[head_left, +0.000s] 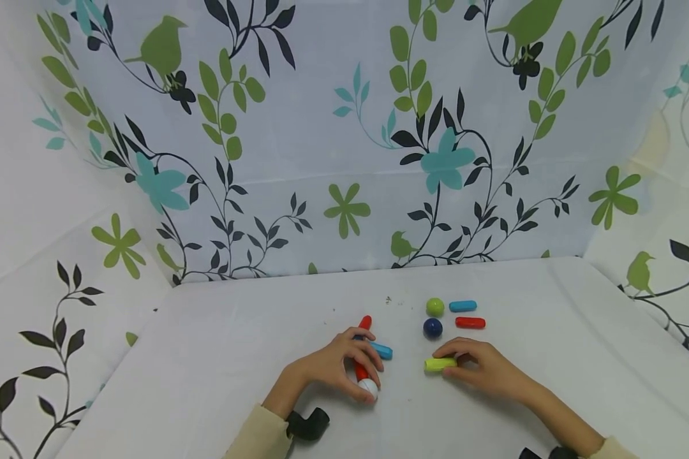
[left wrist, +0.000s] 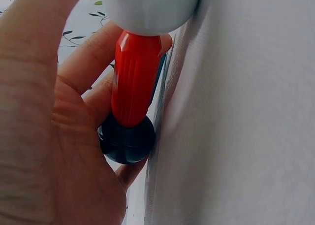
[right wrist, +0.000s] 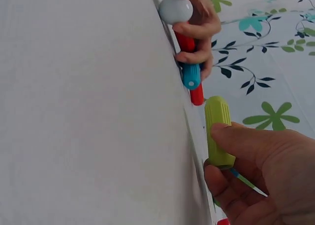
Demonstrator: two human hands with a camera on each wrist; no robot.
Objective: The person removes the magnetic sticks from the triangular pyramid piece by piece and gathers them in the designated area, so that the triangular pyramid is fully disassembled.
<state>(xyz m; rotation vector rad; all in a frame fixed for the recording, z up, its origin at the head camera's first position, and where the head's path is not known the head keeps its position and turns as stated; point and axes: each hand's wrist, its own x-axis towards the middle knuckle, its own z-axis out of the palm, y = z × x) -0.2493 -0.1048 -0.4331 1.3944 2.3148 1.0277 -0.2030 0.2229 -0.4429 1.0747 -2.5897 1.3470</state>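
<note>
Lime-yellow ribbed rod (head_left: 434, 365), pinched in the right grip (head_left: 487, 368) close to the white tabletop (head_left: 224, 357), near 1 green ball (head_left: 435, 307) and 1 navy ball (head_left: 433, 328). Held in the left grip (head_left: 333, 361): white ball (head_left: 369, 387), touching 1 end of a red rod (left wrist: 134, 80) (other end against a dark-blue ball (left wrist: 129, 142)).

Behind the white table (head_left: 235, 363) there is a pale cloth (head_left: 304, 134) with green birds (head_left: 162, 48), blue flowers (head_left: 448, 160), green flowers (head_left: 347, 210) and black leaves (head_left: 284, 48), and the white sides (head_left: 11, 223) at left and right have leaves on them too.
</note>
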